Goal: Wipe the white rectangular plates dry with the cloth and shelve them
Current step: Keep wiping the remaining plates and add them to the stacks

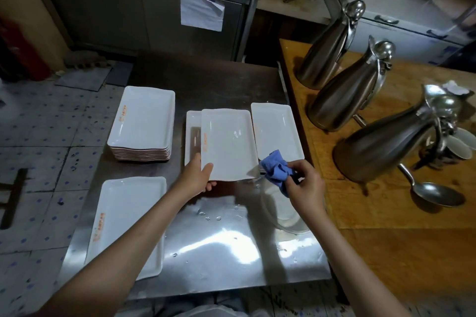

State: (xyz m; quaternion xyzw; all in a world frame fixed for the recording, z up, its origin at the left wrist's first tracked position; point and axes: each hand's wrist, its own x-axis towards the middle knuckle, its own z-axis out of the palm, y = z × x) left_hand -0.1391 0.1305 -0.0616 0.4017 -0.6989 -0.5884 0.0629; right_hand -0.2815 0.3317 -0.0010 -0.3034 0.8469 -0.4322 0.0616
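My left hand grips the near left corner of a plate, thumb on top, holding it tilted above the steel table. My right hand pinches a bunched blue cloth just beside that plate's near right corner. I see another plate under it, one to its right, a stack at far left and a single plate near me. Three steel jugs and a ladle sit on the wooden counter.

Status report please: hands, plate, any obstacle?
Left hand holds plate by near edge. Right hand grips blue cloth beside it. Nothing blocks.
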